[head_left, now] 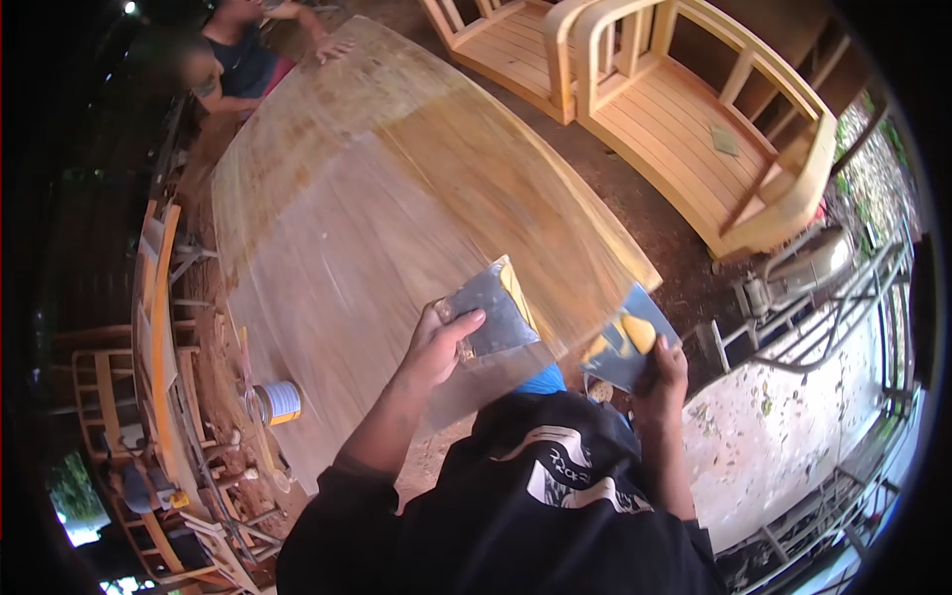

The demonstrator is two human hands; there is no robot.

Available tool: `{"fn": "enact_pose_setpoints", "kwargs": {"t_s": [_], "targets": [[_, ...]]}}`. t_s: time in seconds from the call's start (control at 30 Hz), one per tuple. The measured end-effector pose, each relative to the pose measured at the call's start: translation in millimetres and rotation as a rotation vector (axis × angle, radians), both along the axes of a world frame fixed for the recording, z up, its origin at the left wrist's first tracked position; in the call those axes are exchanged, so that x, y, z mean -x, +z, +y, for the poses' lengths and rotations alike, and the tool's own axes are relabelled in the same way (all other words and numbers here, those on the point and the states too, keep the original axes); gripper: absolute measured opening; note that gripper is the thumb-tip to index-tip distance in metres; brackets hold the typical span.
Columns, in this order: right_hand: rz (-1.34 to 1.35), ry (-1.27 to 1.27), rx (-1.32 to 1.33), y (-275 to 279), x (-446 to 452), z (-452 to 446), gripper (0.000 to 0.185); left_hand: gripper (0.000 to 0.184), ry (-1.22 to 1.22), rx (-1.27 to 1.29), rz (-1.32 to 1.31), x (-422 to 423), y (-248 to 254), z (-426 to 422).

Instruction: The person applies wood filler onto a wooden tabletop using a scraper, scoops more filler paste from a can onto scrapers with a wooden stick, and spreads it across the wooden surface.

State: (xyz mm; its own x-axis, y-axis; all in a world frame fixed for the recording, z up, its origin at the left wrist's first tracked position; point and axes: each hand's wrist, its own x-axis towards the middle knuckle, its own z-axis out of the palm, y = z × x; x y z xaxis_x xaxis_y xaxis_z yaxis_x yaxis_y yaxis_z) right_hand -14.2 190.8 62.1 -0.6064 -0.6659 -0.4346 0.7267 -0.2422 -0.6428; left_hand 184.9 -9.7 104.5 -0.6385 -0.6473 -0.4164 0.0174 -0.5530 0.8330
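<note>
My left hand (pixel 436 345) grips a flat, greyish putty scraper (pixel 488 315), the thumb lying across its face. Yellow putty coats the scraper's far right edge. It is held above the near part of a large wooden tabletop (pixel 327 218). In my right hand (pixel 662 375) is a dark, flat putty board (pixel 615 365), held at the tabletop's near right corner. A lump of yellow putty (pixel 637 333) sits on the board, with smears beside it. The tabletop looks pale and greyish near me and more yellow-brown farther off.
A can (pixel 278 404) stands by the tabletop's left edge. At the far left corner another person (pixel 243 64) rests a hand on the wood. Wooden benches (pixel 684 129) stand at the back right. A white speckled panel (pixel 793 426) with metal framing lies at right.
</note>
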Motion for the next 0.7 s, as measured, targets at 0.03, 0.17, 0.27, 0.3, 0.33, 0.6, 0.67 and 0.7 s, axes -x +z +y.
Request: {"fn": "enact_pose_setpoints", "kwargs": {"t_s": [0.03,0.17,0.27,0.3,0.33,0.6,0.67,0.7], "targets": [[0.013,0.001,-0.031,3,2,-10,0.029,0.025,-0.001,-0.054,0.011,3,0,-22],[-0.012,-0.015,-0.149,-3,5,-54,0.031,0.029,0.014,-0.104,-0.015,3,-22,-131],[-0.007,-0.065,-0.231,-4,2,-89,0.030,0.032,0.097,0.292,-0.308,-17,-60,-246],[0.004,-0.032,-0.275,-7,2,-96,0.031,0.026,0.267,0.596,-0.698,-24,-76,-287],[0.015,-0.005,-0.318,-10,2,-101,0.032,0.026,0.159,0.782,-0.778,-26,-67,-321],[0.034,0.113,-0.450,-35,-13,-156,0.035,0.031,-0.321,1.237,-1.103,0,-118,-511],[0.064,0.127,-0.483,-34,-12,-170,0.038,0.032,-0.309,1.273,-1.153,2,-144,-524],[0.052,0.115,-0.485,-35,-12,-177,0.037,0.032,-0.271,1.325,-1.188,0,-162,-520]]}}
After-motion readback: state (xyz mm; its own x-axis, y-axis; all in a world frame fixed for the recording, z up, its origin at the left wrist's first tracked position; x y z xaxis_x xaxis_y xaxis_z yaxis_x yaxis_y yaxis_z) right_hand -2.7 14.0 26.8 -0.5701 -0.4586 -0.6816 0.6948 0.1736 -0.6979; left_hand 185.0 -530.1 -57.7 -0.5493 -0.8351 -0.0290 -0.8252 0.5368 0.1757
